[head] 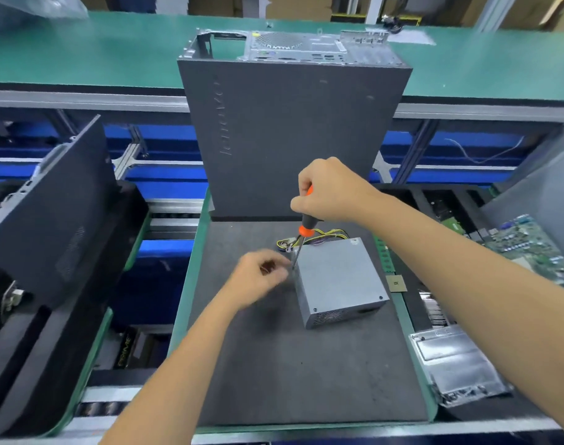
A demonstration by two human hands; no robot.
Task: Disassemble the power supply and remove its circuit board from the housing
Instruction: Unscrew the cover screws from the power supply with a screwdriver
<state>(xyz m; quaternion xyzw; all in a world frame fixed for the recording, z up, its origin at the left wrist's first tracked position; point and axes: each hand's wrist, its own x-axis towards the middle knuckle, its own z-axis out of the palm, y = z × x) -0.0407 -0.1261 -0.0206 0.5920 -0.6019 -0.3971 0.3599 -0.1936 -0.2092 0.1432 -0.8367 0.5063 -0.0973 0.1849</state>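
To the left of both my grips, a dark grey computer side panel (49, 213) leans in the neighbouring black foam tray (65, 332), parked well apart from my work.

My left hand (258, 281) hovers just left of the screwdriver's shaft, fingers curled in toward the thumb. The hand is blurred, so I cannot tell whether this grip pinches a small part or closes on nothing. I judge it sits there to steady the tip or catch a loosened screw.

My right hand (329, 191) is clamped round the orange-and-black handled screwdriver (301, 232), fist closed on the top of the handle. I hold the tool nearly upright so the blade bears straight down onto the near-left upper edge of the grey metal box-shaped power supply (337, 277), directly below this grip. It lies flat on the dark grey foam mat (290, 364) of the table, lid up, which puts its screws within reach; two show at its near edge. Its housing looks closed, so I judge the board is inside yet.

A bundle of yellow and black wires (325, 236) trails from the supply's far side, under my right grip. Behind it stands a tall dark grey computer case (284, 130). Right of my right forearm lie a green circuit board (527, 242) and a flat silvery metal plate (457, 361), set aside.
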